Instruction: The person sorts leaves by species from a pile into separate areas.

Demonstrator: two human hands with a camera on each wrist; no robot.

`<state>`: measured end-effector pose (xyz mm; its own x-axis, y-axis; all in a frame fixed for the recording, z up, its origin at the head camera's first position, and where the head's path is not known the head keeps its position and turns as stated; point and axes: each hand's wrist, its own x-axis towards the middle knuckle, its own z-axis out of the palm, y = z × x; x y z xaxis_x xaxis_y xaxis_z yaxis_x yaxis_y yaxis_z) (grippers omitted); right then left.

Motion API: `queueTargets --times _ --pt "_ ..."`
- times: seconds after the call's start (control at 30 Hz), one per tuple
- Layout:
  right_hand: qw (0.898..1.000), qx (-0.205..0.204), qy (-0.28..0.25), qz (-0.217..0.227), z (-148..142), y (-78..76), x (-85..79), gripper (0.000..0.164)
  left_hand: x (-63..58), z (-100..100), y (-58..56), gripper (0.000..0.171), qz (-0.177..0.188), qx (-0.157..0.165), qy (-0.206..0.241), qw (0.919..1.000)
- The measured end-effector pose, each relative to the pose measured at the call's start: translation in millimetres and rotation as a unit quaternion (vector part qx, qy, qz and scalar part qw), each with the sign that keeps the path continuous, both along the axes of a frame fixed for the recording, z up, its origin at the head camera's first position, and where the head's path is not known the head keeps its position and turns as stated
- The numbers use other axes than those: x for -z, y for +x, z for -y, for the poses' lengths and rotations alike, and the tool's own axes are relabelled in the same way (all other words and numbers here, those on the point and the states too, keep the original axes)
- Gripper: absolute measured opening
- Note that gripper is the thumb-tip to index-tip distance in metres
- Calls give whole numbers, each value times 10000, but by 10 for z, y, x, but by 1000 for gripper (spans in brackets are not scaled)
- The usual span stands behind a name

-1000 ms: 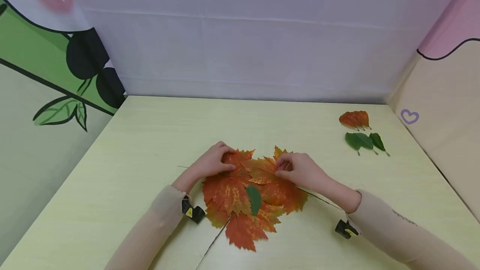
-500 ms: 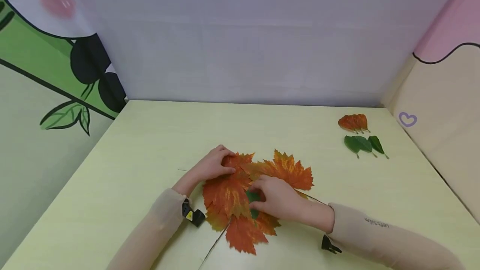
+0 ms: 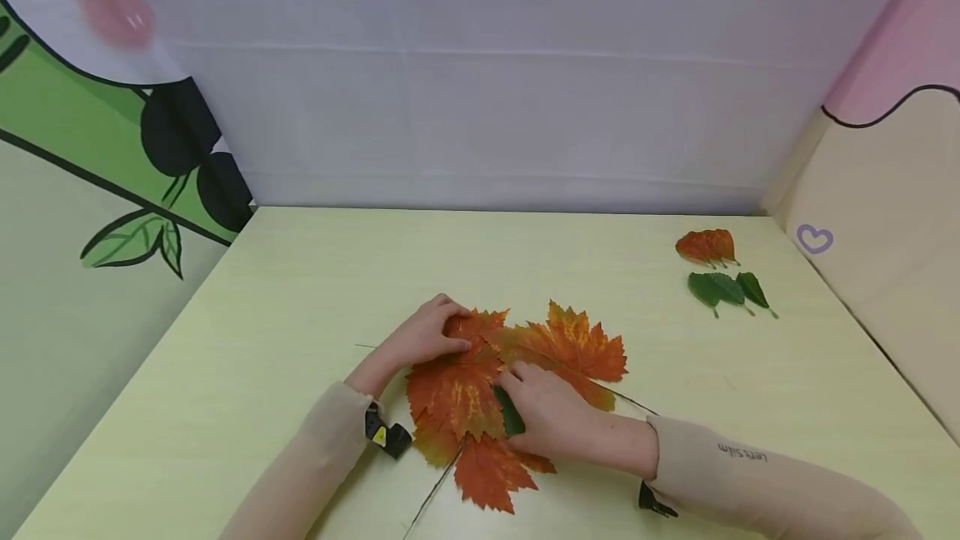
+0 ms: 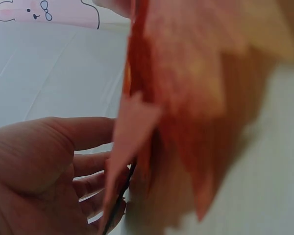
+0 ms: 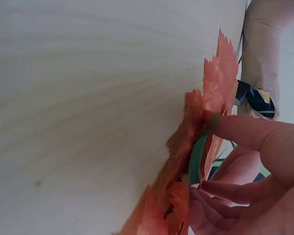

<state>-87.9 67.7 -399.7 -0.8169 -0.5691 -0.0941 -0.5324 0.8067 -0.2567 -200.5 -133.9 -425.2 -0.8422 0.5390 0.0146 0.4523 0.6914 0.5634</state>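
A cluster of orange-red artificial maple leaves lies on the table, overlapping, with thin dark stems sticking out. My left hand rests on its upper left part, fingers and thumb on the leaves; the left wrist view has the thumb and fairly straight fingers beside a leaf edge. At the cluster's middle is a small green leaf. My right hand holds this green leaf, fingers at its upper end and thumb at its lower end. In the right wrist view the green leaf shows between thumb and fingers, against the orange leaves.
At the table's back right lie several small red-brown leaves in an overlapping row. In front of them are 3 green leaves. The pale wooden table meets a light cloth wall at the back.
My right hand has moved from the upper right leaf down and left onto the green leaf. The upper right orange leaf now sits turned more to the right. My left hand stays in place.
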Motion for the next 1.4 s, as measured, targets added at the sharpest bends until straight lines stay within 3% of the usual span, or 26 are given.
queueTargets --times 0.17,0.33,0.5,0.7,1.1,1.4 --pt "9999 -11 -72 142 -7 39 -39 56 -7 -6 4 45 6 29 -40 10000" --pt "9973 193 -591 392 -37 59 -85 45 -8 1 1 45 34 13 -24 10000" --pt "9945 244 -1013 110 -95 20 -102 28 -1 6 -9 45 23 14 -61 10000" --pt "9918 530 -1137 -232 -187 -65 -149 16 -38 -4 3 46 45 11 -71 10000" --pt "9827 1354 -1016 -749 -604 -286 -298 13 -113 18 34 46 356 -142 -25 9993" --pt "9717 1802 -1372 -667 -1072 -546 -278 15 -141 19 2 52 662 -299 108 9973"
